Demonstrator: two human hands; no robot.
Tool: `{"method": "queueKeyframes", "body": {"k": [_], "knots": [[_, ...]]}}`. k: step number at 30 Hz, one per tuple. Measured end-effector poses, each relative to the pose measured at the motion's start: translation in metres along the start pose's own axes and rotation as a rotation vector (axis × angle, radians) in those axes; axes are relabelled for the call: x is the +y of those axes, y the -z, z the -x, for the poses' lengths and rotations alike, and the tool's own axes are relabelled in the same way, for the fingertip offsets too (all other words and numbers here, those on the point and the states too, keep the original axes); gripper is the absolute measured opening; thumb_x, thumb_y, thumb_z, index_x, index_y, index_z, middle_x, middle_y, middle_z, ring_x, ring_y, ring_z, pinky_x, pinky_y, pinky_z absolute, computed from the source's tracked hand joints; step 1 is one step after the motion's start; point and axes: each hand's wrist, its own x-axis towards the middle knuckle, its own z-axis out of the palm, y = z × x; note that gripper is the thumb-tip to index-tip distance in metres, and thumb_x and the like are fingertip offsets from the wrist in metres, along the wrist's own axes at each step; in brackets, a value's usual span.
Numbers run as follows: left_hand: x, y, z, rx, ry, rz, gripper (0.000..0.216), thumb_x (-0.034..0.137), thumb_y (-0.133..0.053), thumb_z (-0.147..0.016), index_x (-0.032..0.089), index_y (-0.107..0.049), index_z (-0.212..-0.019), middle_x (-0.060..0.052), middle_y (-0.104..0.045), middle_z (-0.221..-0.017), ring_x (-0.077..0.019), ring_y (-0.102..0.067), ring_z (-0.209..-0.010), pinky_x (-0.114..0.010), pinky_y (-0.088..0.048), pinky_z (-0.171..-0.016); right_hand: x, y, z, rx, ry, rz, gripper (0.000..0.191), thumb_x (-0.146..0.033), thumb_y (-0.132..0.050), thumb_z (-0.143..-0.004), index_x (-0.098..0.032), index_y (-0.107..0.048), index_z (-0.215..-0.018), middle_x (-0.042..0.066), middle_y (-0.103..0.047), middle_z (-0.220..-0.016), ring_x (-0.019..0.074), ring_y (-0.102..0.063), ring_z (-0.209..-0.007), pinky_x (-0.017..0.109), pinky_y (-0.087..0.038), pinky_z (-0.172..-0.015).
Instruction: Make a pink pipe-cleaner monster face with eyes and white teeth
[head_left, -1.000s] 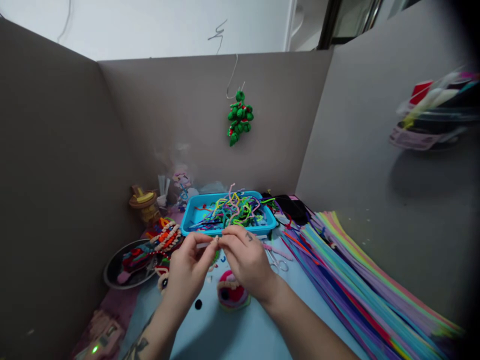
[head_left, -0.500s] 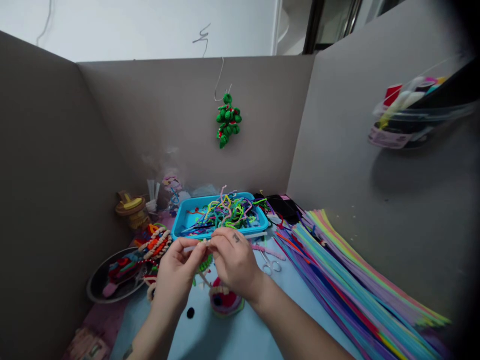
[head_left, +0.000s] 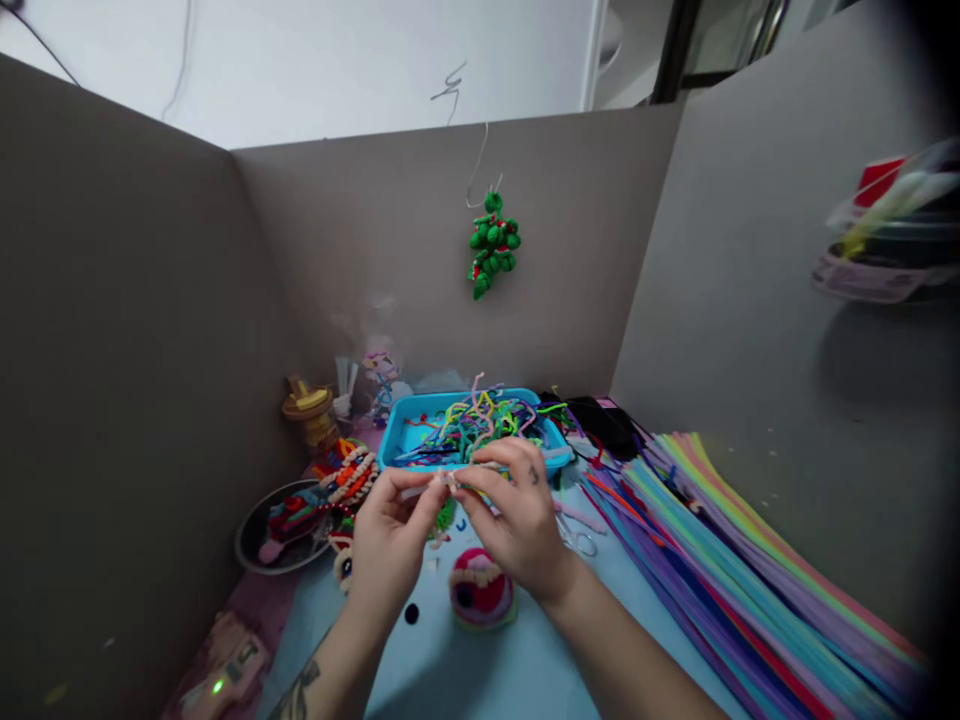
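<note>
Both my hands meet above the blue mat, in front of the tray, with fingertips almost touching. My left hand pinches a short cream-white pipe cleaner between thumb and forefinger. From the other side, the thumb and forefinger of my right hand are closed on the same piece. Most of it is hidden by the fingers. Below the hands stands a round pink, red and purple fuzzy figure with a cream band and a dark eye. A black oval pad lies left of it.
A blue tray of cut pipe cleaners sits behind. Long pipe cleaners spread along the right, near scissors. At left are a metal bowl and a pink device with a green light. A green ornament hangs ahead.
The view has swung left, so things sit further right in the picture. The fingers have shifted on the cream piece, and the strand that hung below the hands no longer shows.
</note>
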Motion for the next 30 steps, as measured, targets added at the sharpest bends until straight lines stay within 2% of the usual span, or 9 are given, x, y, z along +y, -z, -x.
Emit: {"method": "queueKeyframes", "body": {"k": [4,8,11,14,19,23,30], "knots": [[0.004,0.001,0.003,-0.012,0.013,-0.031,0.018,0.029,-0.071,-0.073,0.016,-0.059,-0.079,0.000,-0.069,-0.070,-0.0108,-0.062,-0.061,-0.019,-0.049,-0.056,0.003,0.001,-0.001,-0.057,0.035,-0.069,0.014,-0.015,-0.058,-0.082,-0.021,-0.062,-0.094,0.007,-0.060,-0.095,0.0215,-0.053,-0.096,0.042,-0.044,-0.086],[0.006,0.003,0.004,-0.061,0.015,-0.077,0.016,0.028,-0.070,-0.073,0.016,-0.062,-0.080,-0.002,-0.071,-0.077,-0.0130,-0.065,-0.066,-0.022,-0.052,-0.061,0.004,0.000,0.001,-0.118,-0.048,-0.137,0.006,-0.015,-0.055,-0.084,-0.019,-0.059,-0.085,0.004,-0.062,-0.080,0.0174,-0.056,-0.079,0.035,-0.045,-0.076],[0.008,0.008,0.003,-0.090,-0.009,-0.126,0.014,0.027,-0.070,-0.072,0.016,-0.065,-0.079,-0.005,-0.072,-0.082,-0.0168,-0.067,-0.075,-0.026,-0.053,-0.068,0.004,0.002,0.001,-0.163,-0.104,-0.190,0.007,-0.016,-0.053,-0.085,-0.019,-0.059,-0.083,0.004,-0.062,-0.078,0.0171,-0.056,-0.078,0.033,-0.045,-0.073],[0.009,0.011,0.001,-0.122,-0.026,-0.191,0.014,0.027,-0.069,-0.073,0.015,-0.066,-0.080,-0.006,-0.071,-0.082,-0.0176,-0.067,-0.076,-0.026,-0.053,-0.068,0.003,0.005,-0.001,-0.225,-0.182,-0.277,0.008,-0.016,-0.053,-0.085,-0.019,-0.060,-0.081,0.003,-0.061,-0.076,0.0158,-0.057,-0.075,0.029,-0.046,-0.069],[0.010,0.009,0.001,-0.154,-0.065,-0.185,0.013,0.026,-0.066,-0.076,0.018,-0.057,-0.081,-0.001,-0.067,-0.076,-0.0144,-0.065,-0.071,-0.023,-0.052,-0.065,0.001,0.010,-0.007,-0.324,-0.281,-0.301,0.012,-0.014,-0.054,-0.084,-0.019,-0.060,-0.075,0.001,-0.061,-0.071,0.0138,-0.056,-0.068,0.024,-0.043,-0.063],[0.009,0.009,0.003,-0.221,-0.063,-0.196,0.014,0.025,-0.063,-0.079,0.020,-0.053,-0.088,-0.003,-0.069,-0.085,-0.0153,-0.066,-0.078,-0.025,-0.053,-0.070,0.000,0.012,-0.008,-0.358,-0.336,-0.313,0.012,-0.015,-0.055,-0.083,-0.019,-0.060,-0.072,0.000,-0.061,-0.070,0.0135,-0.056,-0.067,0.023,-0.041,-0.061],[0.014,0.019,0.002,-0.315,-0.279,-0.468,0.009,0.023,-0.061,-0.080,0.021,-0.060,-0.088,-0.003,-0.069,-0.085,-0.0157,-0.068,-0.078,-0.024,-0.052,-0.072,0.006,0.014,-0.008,-0.530,-0.549,-0.452,0.014,-0.022,-0.056,-0.082,-0.018,-0.058,-0.068,-0.002,-0.055,-0.062,0.0110,-0.049,-0.058,0.021,-0.038,-0.053]]}}
